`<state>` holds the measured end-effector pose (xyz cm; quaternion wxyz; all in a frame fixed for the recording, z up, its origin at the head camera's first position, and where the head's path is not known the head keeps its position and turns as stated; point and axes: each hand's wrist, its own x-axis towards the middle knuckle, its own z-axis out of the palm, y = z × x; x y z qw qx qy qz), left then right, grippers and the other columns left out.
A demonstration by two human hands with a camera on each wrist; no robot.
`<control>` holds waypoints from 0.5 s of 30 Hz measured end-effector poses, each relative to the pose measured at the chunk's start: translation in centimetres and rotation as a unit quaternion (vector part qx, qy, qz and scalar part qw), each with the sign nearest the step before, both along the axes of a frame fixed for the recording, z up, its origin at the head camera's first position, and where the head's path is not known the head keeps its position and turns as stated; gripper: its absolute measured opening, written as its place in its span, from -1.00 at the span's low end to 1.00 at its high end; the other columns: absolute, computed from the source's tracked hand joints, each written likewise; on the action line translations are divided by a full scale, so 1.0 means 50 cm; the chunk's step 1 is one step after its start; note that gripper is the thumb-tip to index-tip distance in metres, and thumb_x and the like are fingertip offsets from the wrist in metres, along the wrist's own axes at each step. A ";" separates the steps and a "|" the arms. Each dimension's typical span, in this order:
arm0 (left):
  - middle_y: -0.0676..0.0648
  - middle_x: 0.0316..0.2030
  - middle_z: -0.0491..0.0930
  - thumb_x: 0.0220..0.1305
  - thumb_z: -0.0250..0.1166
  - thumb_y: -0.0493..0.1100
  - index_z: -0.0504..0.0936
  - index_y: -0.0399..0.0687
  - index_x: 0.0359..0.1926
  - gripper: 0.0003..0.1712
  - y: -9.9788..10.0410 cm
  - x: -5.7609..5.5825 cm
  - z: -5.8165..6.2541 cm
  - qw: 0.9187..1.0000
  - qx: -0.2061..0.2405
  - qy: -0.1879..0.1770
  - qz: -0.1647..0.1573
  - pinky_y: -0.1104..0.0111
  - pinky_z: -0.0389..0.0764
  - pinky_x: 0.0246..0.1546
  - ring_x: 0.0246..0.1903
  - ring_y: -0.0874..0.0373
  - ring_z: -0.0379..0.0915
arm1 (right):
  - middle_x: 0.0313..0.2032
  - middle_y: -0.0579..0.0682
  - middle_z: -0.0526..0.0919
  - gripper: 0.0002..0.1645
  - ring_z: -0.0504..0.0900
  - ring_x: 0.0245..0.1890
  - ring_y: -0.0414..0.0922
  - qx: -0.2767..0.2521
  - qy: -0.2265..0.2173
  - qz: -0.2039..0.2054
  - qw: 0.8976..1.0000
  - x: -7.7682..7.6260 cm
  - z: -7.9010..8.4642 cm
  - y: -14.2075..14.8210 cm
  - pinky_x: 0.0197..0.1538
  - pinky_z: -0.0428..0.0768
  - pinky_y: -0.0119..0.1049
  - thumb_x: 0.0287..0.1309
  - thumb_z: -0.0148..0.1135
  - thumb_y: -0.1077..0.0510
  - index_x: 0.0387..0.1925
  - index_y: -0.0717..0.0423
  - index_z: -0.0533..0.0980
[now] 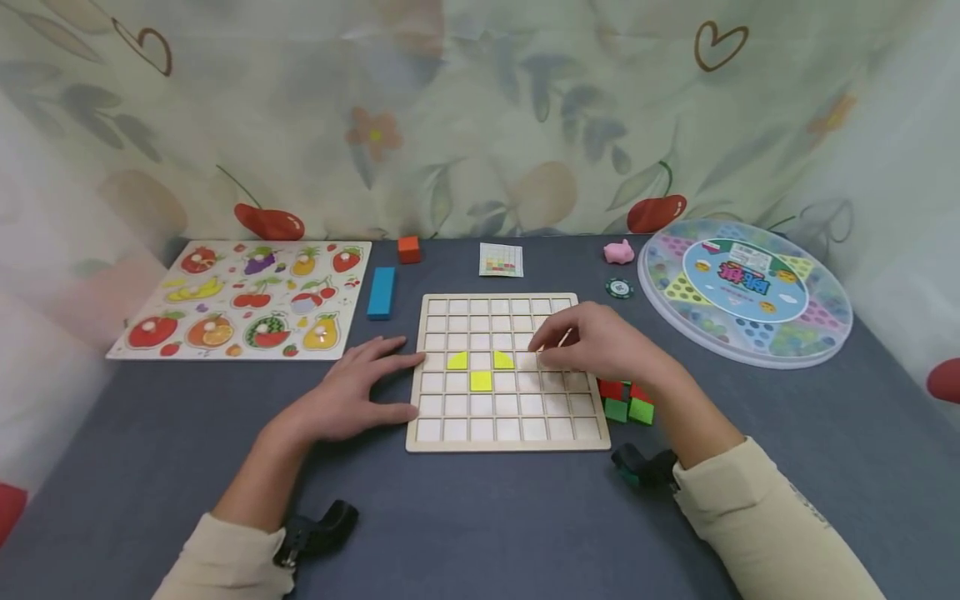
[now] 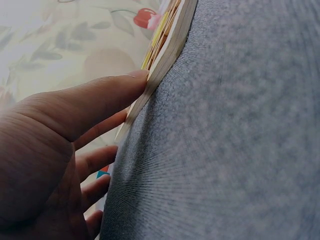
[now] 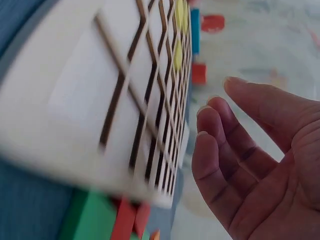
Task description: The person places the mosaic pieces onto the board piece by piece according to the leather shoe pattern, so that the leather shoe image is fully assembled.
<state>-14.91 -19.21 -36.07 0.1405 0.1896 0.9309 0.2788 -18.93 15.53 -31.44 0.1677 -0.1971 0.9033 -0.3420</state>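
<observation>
A wooden grid board [image 1: 510, 372] with white square cells lies on the table. Two yellow rounded tiles [image 1: 457, 361] and a yellow square tile [image 1: 481, 382] sit in its cells. At the board's left edge, my left hand [image 1: 341, 398] has its thumb and index fingertip touching the frame, the other fingers spread loosely. My right hand [image 1: 596, 346] is over the right part of the board, its fingers gently bent. In the right wrist view a gap shows between the thumb and the fingers [image 3: 207, 125], and nothing is held there.
Red and green blocks [image 1: 617, 409] lie beside the board's right edge. Farther back are a fruit picture board [image 1: 247, 308], a blue block [image 1: 381, 293], an orange-red block [image 1: 408, 250], a patterned card [image 1: 501, 260], a pink pig [image 1: 618, 252], a chip [image 1: 619, 288] and a round game box [image 1: 746, 292].
</observation>
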 end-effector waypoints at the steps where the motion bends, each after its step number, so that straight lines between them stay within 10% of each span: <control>1: -0.21 0.59 0.11 0.28 0.43 0.20 0.39 0.11 0.53 -0.14 0.000 0.001 0.001 1.000 0.000 -0.001 0.000 -0.39 0.08 0.43 0.57 -0.32 -0.15 | -0.22 -0.05 0.77 -0.80 0.64 -0.31 -0.08 0.000 0.003 -0.006 1.000 -0.001 0.000 0.013 -0.23 0.62 -0.21 0.28 0.39 0.17 -0.08 0.04 0.76; 15: -0.21 0.60 0.10 0.28 0.42 0.21 0.38 0.13 0.53 -0.14 0.001 0.002 0.003 1.000 0.003 -0.003 -0.002 -0.39 0.07 0.43 0.57 -0.32 -0.16 | -0.11 0.15 0.75 -0.72 0.64 -0.24 -0.02 0.062 0.011 -0.090 0.994 -0.059 -0.017 0.140 -0.22 0.66 -0.28 0.31 0.37 0.18 0.01 0.19 0.69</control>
